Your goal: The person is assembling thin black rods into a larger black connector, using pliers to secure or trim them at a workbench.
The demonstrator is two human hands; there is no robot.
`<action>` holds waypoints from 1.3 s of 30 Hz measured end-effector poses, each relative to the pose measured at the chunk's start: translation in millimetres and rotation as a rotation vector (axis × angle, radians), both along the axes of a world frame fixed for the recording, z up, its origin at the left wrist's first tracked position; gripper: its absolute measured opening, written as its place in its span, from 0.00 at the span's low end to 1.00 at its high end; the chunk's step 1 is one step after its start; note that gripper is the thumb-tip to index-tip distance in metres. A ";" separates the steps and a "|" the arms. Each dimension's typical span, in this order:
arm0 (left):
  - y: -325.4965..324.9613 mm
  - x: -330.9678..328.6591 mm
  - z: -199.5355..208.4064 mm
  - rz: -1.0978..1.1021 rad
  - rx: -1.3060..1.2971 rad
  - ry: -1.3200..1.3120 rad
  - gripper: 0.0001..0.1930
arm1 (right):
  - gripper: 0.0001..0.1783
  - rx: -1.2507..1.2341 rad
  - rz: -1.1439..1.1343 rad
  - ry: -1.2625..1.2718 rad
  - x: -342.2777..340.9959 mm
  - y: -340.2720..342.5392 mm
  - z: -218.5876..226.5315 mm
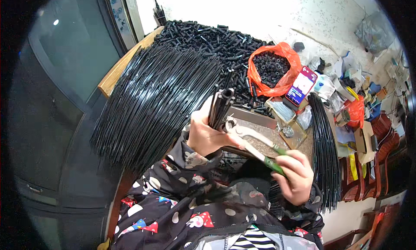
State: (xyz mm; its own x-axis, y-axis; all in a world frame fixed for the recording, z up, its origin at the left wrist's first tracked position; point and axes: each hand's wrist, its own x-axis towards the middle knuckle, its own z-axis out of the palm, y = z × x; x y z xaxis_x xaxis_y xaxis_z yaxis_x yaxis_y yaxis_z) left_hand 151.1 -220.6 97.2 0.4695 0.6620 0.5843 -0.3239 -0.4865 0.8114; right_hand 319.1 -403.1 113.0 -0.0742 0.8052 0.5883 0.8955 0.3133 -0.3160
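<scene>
My left hand is wrapped round a small bundle of black tubes, held upright in front of my chest with their open ends facing up. My right hand grips a pair of pliers by its green handles. The pliers' metal jaws meet the lower part of the bundle beside my left thumb; what exactly lies between them is too small to make out. Left of my hands spreads a large pile of long, thin black rods. Beyond them lies a heap of short black cylinders.
An orange-red plastic bag holds small black parts. A lit phone leans beside it. Small metal pieces lie near the right edge, and another bundle of black rods hangs there. Clutter and red-brown chairs stand further right.
</scene>
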 end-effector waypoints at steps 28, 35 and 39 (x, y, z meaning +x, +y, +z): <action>0.7 9.0 9.4 -0.215 -0.105 0.108 0.34 | 0.28 -0.147 -0.169 0.438 -14.0 21.2 -54.5; 8.2 12.2 4.0 -0.474 -0.248 0.121 0.40 | 0.12 -1.247 0.509 1.814 -12.7 1.9 -67.2; 4.0 11.3 9.5 -0.352 -0.066 0.081 0.26 | 0.24 -0.968 0.276 1.025 -22.0 21.7 -32.1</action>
State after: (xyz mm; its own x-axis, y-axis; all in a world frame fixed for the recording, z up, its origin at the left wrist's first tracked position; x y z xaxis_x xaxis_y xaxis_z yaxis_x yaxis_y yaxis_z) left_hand 162.4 -216.6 106.7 0.7181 0.4869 0.4972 -0.3956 -0.3022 0.8673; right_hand 297.1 -381.4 80.9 -0.1774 0.9424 -0.2836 0.0943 -0.2705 -0.9581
